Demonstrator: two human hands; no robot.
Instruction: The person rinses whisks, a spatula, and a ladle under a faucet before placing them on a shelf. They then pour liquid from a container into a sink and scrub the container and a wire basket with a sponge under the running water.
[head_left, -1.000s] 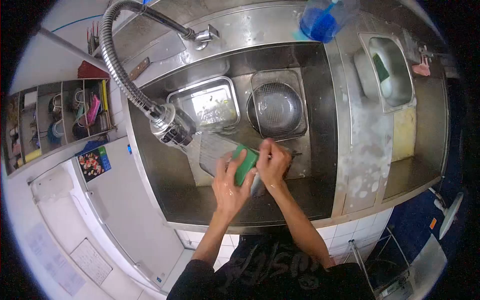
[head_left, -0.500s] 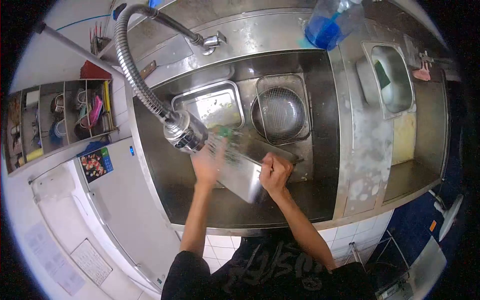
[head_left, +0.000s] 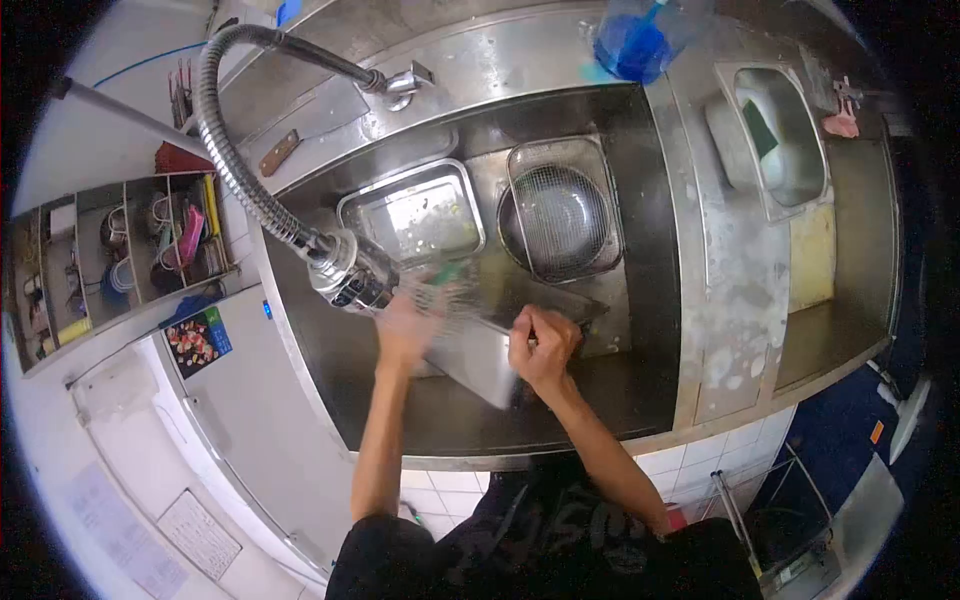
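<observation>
My right hand point(head_left: 543, 345) is closed in a fist on the rim of a rectangular stainless-steel pan point(head_left: 472, 368), held tilted in the sink. My left hand point(head_left: 405, 328) is smeared by motion at the pan's left side, under the water spray point(head_left: 440, 298) from the hose's spray head point(head_left: 352, 272). A small green patch point(head_left: 452, 272) shows just beyond its fingers; what the left hand holds, I cannot tell. Behind the pan, a shallow metal tray point(head_left: 412, 212) with wet bits lies in the sink.
A wire basket point(head_left: 560, 215) rests over a round metal bowl in the sink point(head_left: 655, 400). A knife point(head_left: 280, 152) lies on the back ledge, near a bottle of blue liquid point(head_left: 635, 45). At right, a small basin point(head_left: 797, 165) holds a green pad.
The view has shifted slightly. My left hand is blurred in both frames and stays at the pan under the spray, while my right hand keeps hold of the rim.
</observation>
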